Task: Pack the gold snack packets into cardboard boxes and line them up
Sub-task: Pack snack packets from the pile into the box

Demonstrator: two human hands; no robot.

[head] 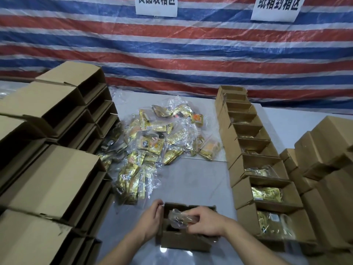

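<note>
I am holding a packet (179,219) over the open box (183,240) near the table's (191,180) front edge, my right hand (207,221) curling its fingers round it. My left hand (150,219) is gripping the box's left wall. Loose gold packets (152,142) are lying beyond, between empty stacked boxes (57,150) on the left and a row of filled boxes (261,169) on the right.

Left hand (151,217): gripped the open box's (183,240) left wall.
Right hand (206,221): held a wrapped packet (178,217) inside it.
</note>
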